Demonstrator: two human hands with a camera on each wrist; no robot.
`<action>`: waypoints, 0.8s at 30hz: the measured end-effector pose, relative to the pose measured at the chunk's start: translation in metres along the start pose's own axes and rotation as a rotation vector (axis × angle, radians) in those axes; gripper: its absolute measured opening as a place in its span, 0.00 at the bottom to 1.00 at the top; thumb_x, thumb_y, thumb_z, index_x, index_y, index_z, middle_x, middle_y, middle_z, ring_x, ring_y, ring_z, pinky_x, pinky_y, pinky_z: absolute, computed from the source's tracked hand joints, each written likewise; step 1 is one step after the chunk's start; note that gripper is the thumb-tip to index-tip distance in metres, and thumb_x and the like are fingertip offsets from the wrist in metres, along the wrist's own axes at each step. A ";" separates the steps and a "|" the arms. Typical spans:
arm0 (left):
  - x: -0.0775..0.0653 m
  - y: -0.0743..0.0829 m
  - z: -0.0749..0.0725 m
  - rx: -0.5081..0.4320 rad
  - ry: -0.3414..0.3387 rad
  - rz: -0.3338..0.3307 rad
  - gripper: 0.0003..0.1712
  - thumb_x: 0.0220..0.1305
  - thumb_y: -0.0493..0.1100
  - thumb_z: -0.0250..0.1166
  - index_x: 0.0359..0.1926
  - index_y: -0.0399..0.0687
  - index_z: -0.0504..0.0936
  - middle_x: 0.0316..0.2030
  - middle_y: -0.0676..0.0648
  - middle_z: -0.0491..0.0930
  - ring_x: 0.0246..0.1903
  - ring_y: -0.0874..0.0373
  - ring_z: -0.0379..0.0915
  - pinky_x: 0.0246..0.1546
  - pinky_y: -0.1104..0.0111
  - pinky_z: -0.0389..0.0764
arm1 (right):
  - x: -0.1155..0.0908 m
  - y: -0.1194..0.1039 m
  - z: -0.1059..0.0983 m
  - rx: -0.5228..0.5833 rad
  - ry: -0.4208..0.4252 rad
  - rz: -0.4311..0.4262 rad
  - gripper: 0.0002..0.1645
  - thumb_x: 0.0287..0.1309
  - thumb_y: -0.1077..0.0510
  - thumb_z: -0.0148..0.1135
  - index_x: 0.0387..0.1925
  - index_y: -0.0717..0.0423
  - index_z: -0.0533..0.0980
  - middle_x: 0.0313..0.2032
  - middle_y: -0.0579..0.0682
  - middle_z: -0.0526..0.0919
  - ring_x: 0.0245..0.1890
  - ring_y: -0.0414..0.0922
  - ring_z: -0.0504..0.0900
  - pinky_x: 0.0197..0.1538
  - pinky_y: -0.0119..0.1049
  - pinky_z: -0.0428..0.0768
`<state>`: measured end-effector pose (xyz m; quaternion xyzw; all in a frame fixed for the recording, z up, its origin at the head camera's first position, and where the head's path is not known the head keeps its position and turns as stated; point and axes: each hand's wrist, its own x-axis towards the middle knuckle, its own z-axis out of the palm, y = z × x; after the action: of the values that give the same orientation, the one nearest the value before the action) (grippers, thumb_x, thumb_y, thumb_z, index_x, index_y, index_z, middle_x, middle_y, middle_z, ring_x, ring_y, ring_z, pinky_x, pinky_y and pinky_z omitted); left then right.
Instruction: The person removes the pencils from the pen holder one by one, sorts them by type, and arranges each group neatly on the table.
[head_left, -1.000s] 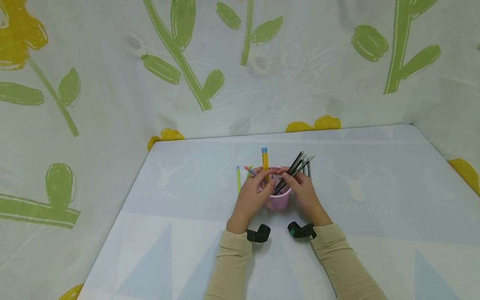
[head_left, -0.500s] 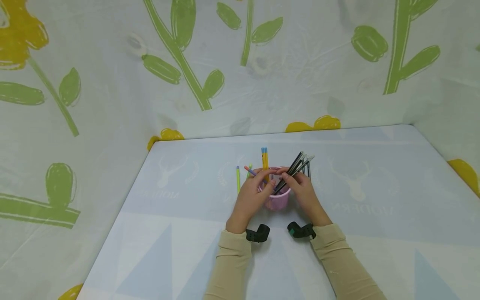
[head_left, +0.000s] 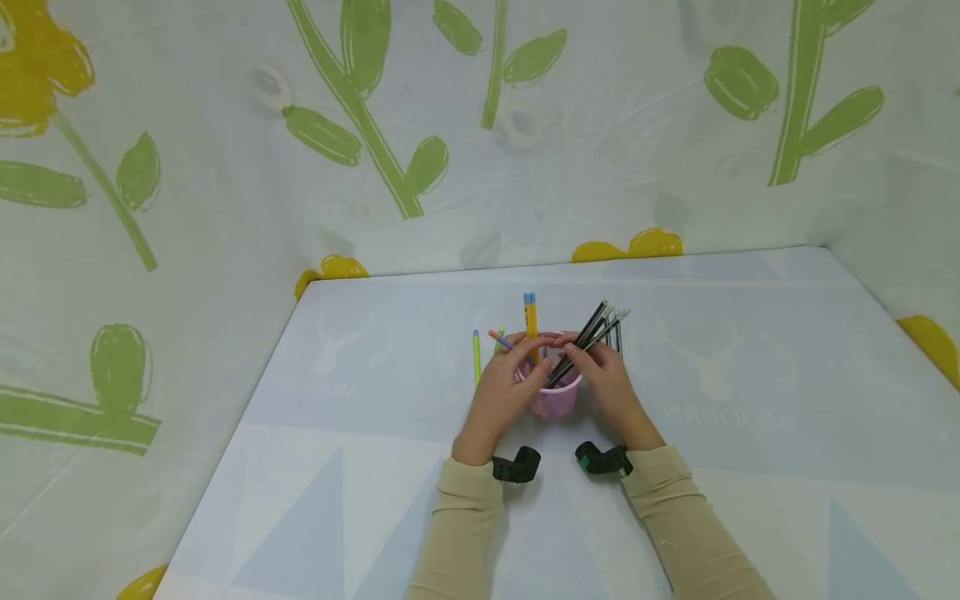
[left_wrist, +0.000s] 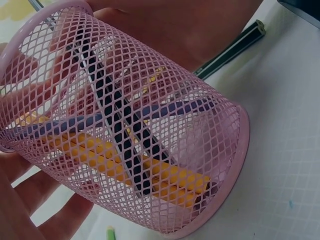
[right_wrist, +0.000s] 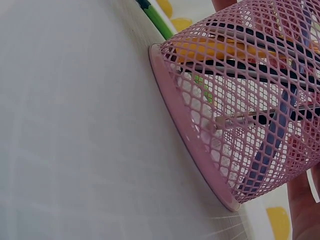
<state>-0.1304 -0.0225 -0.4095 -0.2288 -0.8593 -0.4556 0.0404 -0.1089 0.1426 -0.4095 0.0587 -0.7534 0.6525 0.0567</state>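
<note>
A pink mesh pencil cup stands on the table between both hands. My left hand grips its left side, fingers round the rim; in the left wrist view its fingers lie beside the mesh. My right hand holds the right side, thumb lying over the black pencils, which lean rightward out of the cup. Two yellow pencils rise at the back. A purple pencil slants across inside. Fingertips of both hands come close together at the far rim. Part of the rim is hidden by the hands.
A lime-green pencil lies left of the cup, with another green one partly behind my left hand. A dark green pencil lies on the table beyond my right hand. Patterned fabric walls border the table.
</note>
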 end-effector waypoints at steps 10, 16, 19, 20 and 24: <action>0.001 -0.002 -0.001 -0.002 0.016 0.035 0.19 0.60 0.57 0.52 0.53 0.68 0.73 0.54 0.57 0.70 0.59 0.61 0.57 0.49 0.58 0.69 | 0.002 0.002 0.001 -0.003 0.007 -0.007 0.17 0.64 0.53 0.47 0.45 0.61 0.73 0.50 0.54 0.74 0.48 0.46 0.70 0.50 0.42 0.65; 0.001 -0.003 -0.002 -0.008 0.021 0.038 0.20 0.60 0.59 0.52 0.53 0.68 0.73 0.53 0.56 0.70 0.55 0.61 0.61 0.44 0.61 0.71 | 0.002 0.001 0.001 0.010 -0.008 -0.008 0.17 0.64 0.53 0.47 0.46 0.61 0.72 0.51 0.54 0.74 0.50 0.45 0.69 0.51 0.42 0.65; 0.002 -0.002 -0.003 -0.015 0.009 0.020 0.20 0.60 0.61 0.52 0.53 0.70 0.73 0.54 0.56 0.70 0.55 0.62 0.60 0.45 0.61 0.71 | 0.003 0.001 0.000 0.022 -0.007 -0.015 0.17 0.64 0.54 0.46 0.46 0.61 0.72 0.51 0.55 0.74 0.52 0.44 0.69 0.51 0.41 0.65; 0.002 -0.001 -0.003 -0.020 0.004 0.011 0.20 0.59 0.62 0.52 0.52 0.71 0.73 0.54 0.55 0.69 0.55 0.62 0.60 0.45 0.61 0.70 | 0.003 0.001 0.000 0.026 -0.007 -0.016 0.17 0.64 0.54 0.46 0.47 0.62 0.72 0.51 0.55 0.73 0.53 0.44 0.68 0.52 0.41 0.65; 0.001 -0.001 -0.006 -0.049 -0.008 -0.014 0.20 0.58 0.63 0.53 0.51 0.72 0.74 0.56 0.54 0.67 0.58 0.63 0.57 0.50 0.57 0.67 | 0.003 0.000 0.000 0.027 -0.006 -0.001 0.18 0.64 0.53 0.47 0.47 0.61 0.72 0.52 0.54 0.73 0.53 0.45 0.68 0.54 0.44 0.63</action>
<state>-0.1325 -0.0276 -0.4064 -0.2255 -0.8497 -0.4758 0.0280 -0.1115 0.1424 -0.4094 0.0619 -0.7448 0.6623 0.0541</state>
